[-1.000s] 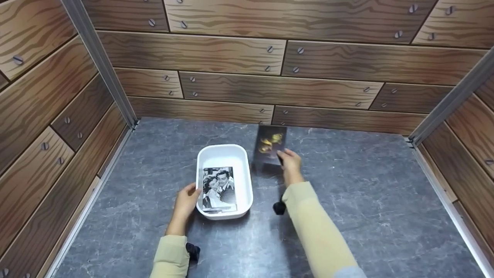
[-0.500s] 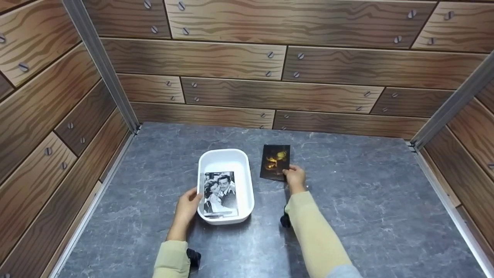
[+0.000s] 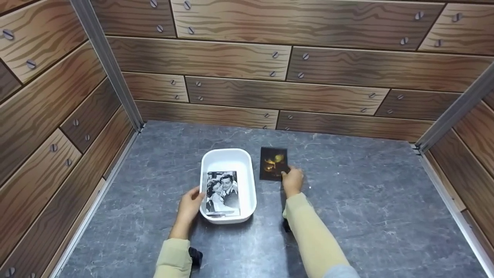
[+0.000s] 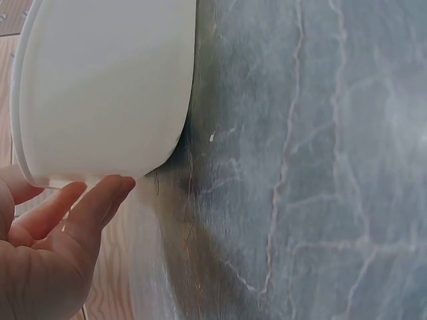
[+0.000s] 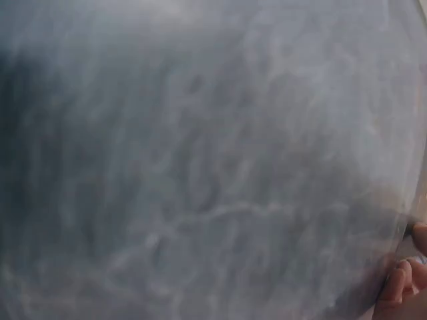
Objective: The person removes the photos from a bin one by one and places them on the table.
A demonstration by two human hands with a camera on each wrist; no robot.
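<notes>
A white oblong tub [image 3: 224, 164] stands on the grey tabletop, and a black-and-white photo of a couple [image 3: 223, 195] lies inside it. My left hand [image 3: 189, 206] grips the tub's left side, thumb at the rim and fingers against the outer wall in the left wrist view. To the right of the tub is a dark photo card [image 3: 271, 160] with a yellow-gold figure. My right hand [image 3: 292, 180] pinches it at its lower right corner, thumb on top, with the card close over the tabletop. In the right wrist view only some fingertips [image 5: 393, 287] show at the edge.
Grey marbled tabletop [image 3: 366, 200] extends around the tub. Wood-patterned panels [image 3: 231, 88] wall off the back and both sides, with metal posts [image 3: 115, 69] in the corners. Small black devices [image 3: 196, 256] sit under the wrists.
My right hand has brought the dark card nearer to me and down toward the tabletop, beside the tub. My left hand stays on the tub, and the head view has shifted slightly.
</notes>
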